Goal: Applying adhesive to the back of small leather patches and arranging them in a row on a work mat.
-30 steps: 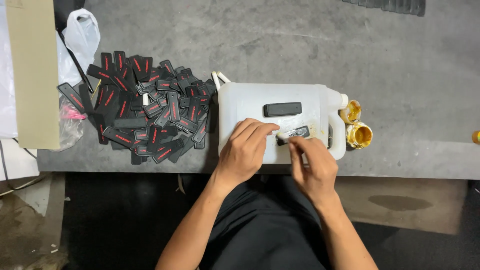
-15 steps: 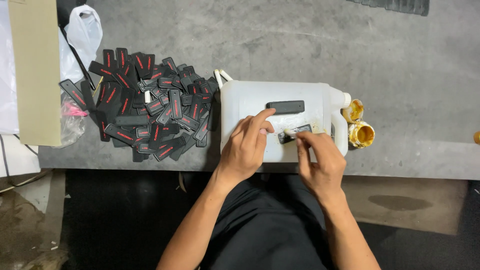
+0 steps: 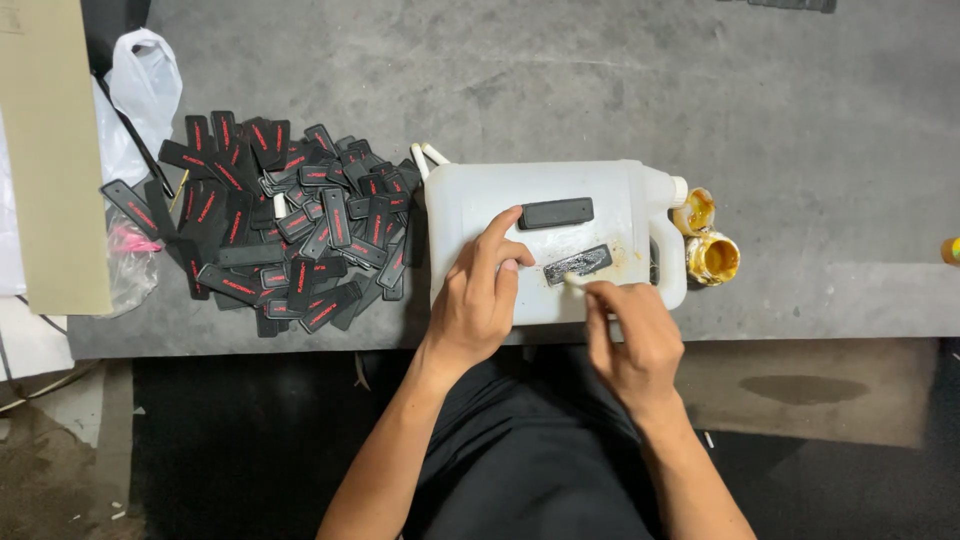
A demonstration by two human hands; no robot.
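Here, left hand [image 3: 478,300] flat on jug [image 3: 470,205]; right hand [image 3: 633,338] pinching small stick [image 3: 575,283].

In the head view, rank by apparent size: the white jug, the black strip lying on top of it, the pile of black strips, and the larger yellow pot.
1. Pile of strips
2. White jug, somewhat smaller than the pile
3. Yellow pot and black strip: look about alike, so unranked.

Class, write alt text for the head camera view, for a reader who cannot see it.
A person's left hand rests on a white plastic jug lying flat on a grey table, while the right hand works a thin stick against a black strip on it. A second strip lies above; a pile of black strips sits left, two yellow-stained cups right.
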